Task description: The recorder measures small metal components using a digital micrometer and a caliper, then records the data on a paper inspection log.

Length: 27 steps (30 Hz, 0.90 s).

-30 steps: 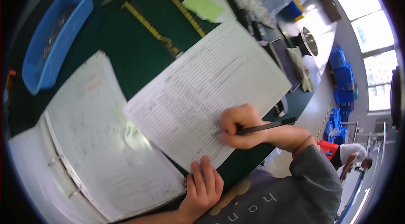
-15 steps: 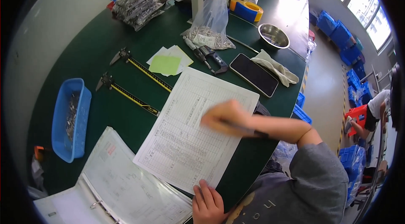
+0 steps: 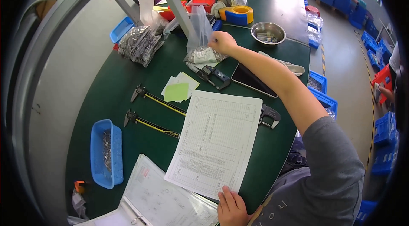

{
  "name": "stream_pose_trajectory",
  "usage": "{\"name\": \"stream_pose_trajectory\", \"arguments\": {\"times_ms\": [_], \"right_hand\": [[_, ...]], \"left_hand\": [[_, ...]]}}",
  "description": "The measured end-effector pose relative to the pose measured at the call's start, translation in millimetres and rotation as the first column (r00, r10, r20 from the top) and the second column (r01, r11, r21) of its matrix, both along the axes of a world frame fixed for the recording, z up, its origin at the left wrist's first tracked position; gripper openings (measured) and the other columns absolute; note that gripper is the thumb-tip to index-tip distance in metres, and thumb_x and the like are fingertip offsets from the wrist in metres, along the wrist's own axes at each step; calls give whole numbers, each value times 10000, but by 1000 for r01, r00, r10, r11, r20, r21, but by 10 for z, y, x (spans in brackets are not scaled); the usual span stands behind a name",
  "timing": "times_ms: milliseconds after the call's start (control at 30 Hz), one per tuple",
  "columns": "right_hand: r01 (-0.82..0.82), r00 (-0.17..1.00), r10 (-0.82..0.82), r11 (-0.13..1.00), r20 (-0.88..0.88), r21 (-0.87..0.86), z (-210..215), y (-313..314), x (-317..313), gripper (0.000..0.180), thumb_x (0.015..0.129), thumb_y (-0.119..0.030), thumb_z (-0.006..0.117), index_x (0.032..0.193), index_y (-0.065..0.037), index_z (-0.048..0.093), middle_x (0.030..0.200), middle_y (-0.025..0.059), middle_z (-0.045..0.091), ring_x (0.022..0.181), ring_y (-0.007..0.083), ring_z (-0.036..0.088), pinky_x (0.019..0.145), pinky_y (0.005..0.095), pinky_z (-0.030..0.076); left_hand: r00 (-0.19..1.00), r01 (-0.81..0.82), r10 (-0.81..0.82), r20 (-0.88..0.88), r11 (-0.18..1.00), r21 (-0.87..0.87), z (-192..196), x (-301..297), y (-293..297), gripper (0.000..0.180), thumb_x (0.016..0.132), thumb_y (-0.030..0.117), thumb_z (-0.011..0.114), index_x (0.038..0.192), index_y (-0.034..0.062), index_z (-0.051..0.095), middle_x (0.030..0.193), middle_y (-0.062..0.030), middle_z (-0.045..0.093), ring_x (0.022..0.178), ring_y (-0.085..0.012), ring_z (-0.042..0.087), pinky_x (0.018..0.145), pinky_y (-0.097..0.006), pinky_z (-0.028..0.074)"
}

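My right hand (image 3: 223, 42) reaches across the table to a clear plastic bag (image 3: 199, 28) of small metal parts. Its fingers are curled closed, with the dark end of a pen (image 3: 216, 40) showing between them. Whether they also pinch the bag, I cannot tell. Near the table's front edge, my left hand (image 3: 232, 207) lies with fingers extended on the lower edge of a printed form sheet (image 3: 217, 141). Beneath that sheet's lower corner is an open ring binder (image 3: 157, 192). A digital micrometer (image 3: 213, 76) lies just in front of the bag.
Two calipers (image 3: 155, 126) and green and white notes (image 3: 177, 92) lie left of the sheet. A blue bin (image 3: 106, 179) of metal pieces stands farther left. A phone (image 3: 251, 80), another micrometer (image 3: 269, 116), a glove (image 3: 289, 66) and a steel bowl (image 3: 267, 34) are right. A metal post (image 3: 174, 2) rises behind.
My right hand has left the sheet and moved far forward to the plastic bag. My left hand stays at the sheet's edge. The view has shifted, showing a fan and a person at the back.
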State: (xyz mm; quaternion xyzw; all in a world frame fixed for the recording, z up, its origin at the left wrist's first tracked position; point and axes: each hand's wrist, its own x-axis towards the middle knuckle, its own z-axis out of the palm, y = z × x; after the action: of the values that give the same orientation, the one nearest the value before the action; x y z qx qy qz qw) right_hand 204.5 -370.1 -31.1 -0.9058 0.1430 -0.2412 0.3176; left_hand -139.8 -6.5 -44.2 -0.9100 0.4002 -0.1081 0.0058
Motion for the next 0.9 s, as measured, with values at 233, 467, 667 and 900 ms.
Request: {"name": "stream_pose_trajectory", "arguments": {"times_ms": [233, 467, 667, 900], "right_hand": [[176, 984, -177, 983, 13, 58, -107, -8, 115, 195, 747, -247, 595, 852, -83, 583, 881, 148, 613, 876, 330, 581, 729, 416, 469], [165, 978, -182, 973, 102, 161, -304, -91, 183, 140, 735, -179, 575, 830, -76, 573, 877, 148, 612, 869, 336, 575, 726, 395, 465], [-109, 983, 24, 875, 182, 472, -382, -240, 139, 145, 711, -163, 622, 817, -72, 587, 767, 74, 616, 722, 198, 601, 638, 305, 470], [-182, 969, 61, 834, 241, 521, -357, -219, 88, 169, 715, -189, 653, 804, -60, 590, 719, 56, 614, 667, 154, 596, 613, 274, 472]], "left_hand": [[997, -3, 2, 73, 1000, 7, -51, 38, 11, 363, 840, 226, 396, 1010, -60, 541, 1159, -266, 504, 969, -373, 558, 723, -359, 486], [998, 5, -2, 58, 999, -53, 34, 49, -13, 417, 874, 297, 375, 1011, -60, 540, 1162, -266, 501, 966, -373, 558, 702, -358, 489], [996, 7, -7, 86, 1000, 2, -19, 65, 35, 465, 873, 359, 378, 1004, -55, 545, 1149, -261, 511, 946, -362, 565, 676, -342, 488], [994, 2, -2, 111, 1000, 4, -20, 44, 22, 356, 863, 244, 392, 992, -48, 550, 1140, -247, 524, 938, -345, 573, 662, -320, 484]]}}
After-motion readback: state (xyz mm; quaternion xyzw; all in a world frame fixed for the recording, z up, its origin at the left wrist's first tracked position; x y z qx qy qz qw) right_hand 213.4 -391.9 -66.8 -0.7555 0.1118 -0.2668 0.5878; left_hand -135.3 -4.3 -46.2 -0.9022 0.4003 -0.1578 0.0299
